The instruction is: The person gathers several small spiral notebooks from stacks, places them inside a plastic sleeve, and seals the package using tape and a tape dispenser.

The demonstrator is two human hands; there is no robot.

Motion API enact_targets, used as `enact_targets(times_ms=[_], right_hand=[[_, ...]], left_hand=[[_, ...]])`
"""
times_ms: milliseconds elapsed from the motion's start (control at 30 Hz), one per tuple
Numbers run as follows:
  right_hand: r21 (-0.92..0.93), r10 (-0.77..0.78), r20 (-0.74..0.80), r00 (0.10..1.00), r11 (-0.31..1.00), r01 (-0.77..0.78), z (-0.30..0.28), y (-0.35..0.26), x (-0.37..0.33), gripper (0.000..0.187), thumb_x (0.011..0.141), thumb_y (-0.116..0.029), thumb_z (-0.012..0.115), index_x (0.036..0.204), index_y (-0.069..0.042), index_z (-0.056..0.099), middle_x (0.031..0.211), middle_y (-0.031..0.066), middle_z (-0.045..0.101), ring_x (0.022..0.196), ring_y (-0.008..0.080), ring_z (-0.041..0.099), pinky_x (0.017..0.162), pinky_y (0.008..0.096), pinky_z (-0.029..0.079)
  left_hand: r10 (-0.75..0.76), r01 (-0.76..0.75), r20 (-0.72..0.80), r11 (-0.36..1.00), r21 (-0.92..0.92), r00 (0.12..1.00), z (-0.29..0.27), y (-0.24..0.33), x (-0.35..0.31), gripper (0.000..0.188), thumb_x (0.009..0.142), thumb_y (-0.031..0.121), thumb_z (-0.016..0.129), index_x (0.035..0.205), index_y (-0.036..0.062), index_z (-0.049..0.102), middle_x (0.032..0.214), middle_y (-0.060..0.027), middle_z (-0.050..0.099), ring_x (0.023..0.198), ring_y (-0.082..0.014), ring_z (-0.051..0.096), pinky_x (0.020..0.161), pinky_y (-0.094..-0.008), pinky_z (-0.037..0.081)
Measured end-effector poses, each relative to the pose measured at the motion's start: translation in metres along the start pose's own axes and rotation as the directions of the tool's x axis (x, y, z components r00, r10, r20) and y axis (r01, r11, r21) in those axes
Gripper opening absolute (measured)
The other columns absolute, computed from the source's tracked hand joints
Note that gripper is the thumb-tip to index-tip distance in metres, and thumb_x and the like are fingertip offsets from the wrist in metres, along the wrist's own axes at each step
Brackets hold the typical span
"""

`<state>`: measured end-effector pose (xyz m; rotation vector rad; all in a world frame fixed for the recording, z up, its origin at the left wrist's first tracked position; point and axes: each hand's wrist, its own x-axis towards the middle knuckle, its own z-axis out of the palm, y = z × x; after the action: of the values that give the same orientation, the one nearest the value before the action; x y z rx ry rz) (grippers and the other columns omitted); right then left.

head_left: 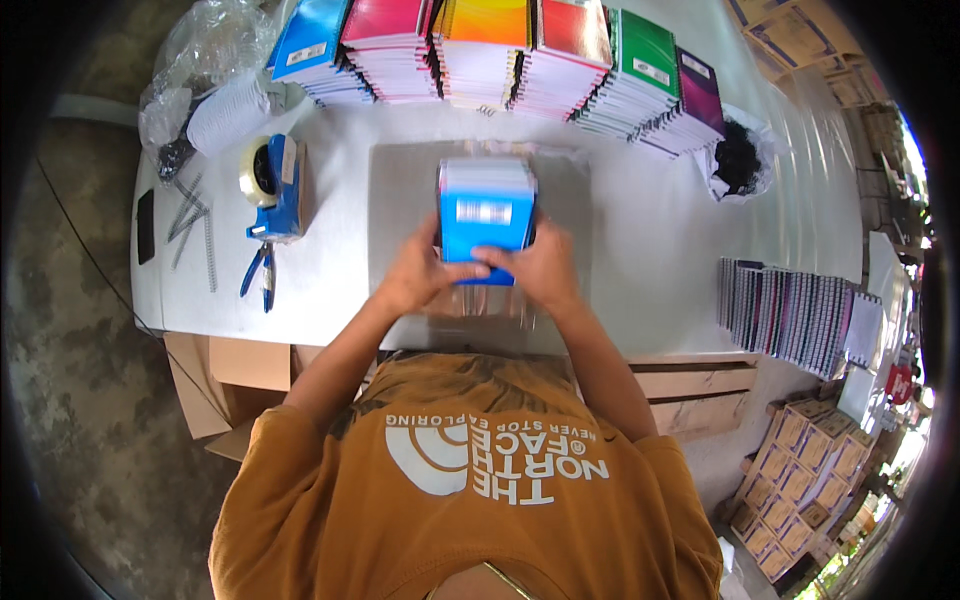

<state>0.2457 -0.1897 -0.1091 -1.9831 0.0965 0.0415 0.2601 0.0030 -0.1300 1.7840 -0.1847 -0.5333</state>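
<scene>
Between my two hands is a stack of notebooks (487, 235) with a blue back cover on top and a pale label across it. My left hand (425, 272) clasps the stack's left side, its thumb lying over the blue cover. On the opposite side my right hand (540, 262) grips it the same way, and the two thumbs almost meet. The fingers below the stack's edges are hidden. Beneath it, clear plastic film (400, 195) is spread on the white table (330, 295).
Tall stacks of coloured notebooks (480, 60) line the far side. To the left are a blue tape dispenser (285, 190), pliers (262, 275), loose wire spirals (208, 245) and a phone (146, 226). A row of spiral-bound notebooks (795, 310) stands at right, near a bag of black pieces (738, 160).
</scene>
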Motion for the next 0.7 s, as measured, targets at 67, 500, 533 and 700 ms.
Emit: enact_targets(times_ms=[67, 500, 533, 700], right_hand=[[-0.046, 0.079, 0.000, 0.997, 0.996, -0.079, 0.003, 0.001, 0.011, 0.060, 0.069, -0.052, 0.073, 0.088, 0.004, 0.064, 0.076, 0.0218, 0.065, 0.069, 0.0395, 0.064, 0.067, 0.0423, 0.051], [-0.642, -0.221, -0.417, 0.882, 0.759, -0.114, 0.005, 0.065, -0.002, 0.041, 0.091, -0.038, 0.049, 0.098, -0.002, 0.068, 0.125, 0.0220, 0.052, 0.124, 0.0374, 0.040, 0.101, 0.0532, 0.027], [-0.692, -0.246, -0.414, 0.877, 0.711, -0.127, 0.011, 0.077, -0.008, 0.038, 0.090, -0.035, 0.050, 0.103, -0.002, 0.066, 0.127, 0.0217, 0.050, 0.127, 0.0374, 0.035, 0.103, 0.0536, 0.023], [-0.772, -0.344, -0.285, 0.895, 0.635, -0.002, 0.015, 0.079, -0.019, 0.035, 0.087, -0.019, 0.059, 0.118, -0.002, 0.057, 0.127, 0.0207, 0.049, 0.128, 0.0331, 0.038, 0.106, 0.0458, 0.026]], left_hand=[[-0.072, 0.064, -0.079, 0.992, -0.106, 0.994, -0.002, 0.003, 0.005, 0.086, 0.064, 0.046, 0.082, 0.114, -0.0165, 0.047, 0.104, -0.0224, 0.061, 0.094, -0.0236, 0.062, 0.080, -0.0329, 0.051], [0.158, 0.363, -0.563, 0.618, 0.697, 0.811, -0.024, -0.017, 0.006, 0.061, 0.087, 0.048, 0.054, 0.126, 0.0017, 0.051, 0.130, -0.0212, 0.050, 0.121, -0.0380, 0.044, 0.098, -0.0466, 0.035], [0.257, 0.433, -0.608, 0.503, 0.748, 0.751, -0.020, -0.054, 0.007, 0.051, 0.090, 0.039, 0.051, 0.134, 0.0112, 0.046, 0.144, -0.0182, 0.033, 0.133, -0.0387, 0.026, 0.105, -0.0505, 0.023], [0.361, 0.275, -0.524, 0.553, 0.786, 0.772, 0.006, -0.055, 0.002, 0.037, 0.088, 0.021, 0.058, 0.124, 0.0129, 0.056, 0.140, -0.0170, 0.038, 0.128, -0.0370, 0.034, 0.107, -0.0495, 0.019]])
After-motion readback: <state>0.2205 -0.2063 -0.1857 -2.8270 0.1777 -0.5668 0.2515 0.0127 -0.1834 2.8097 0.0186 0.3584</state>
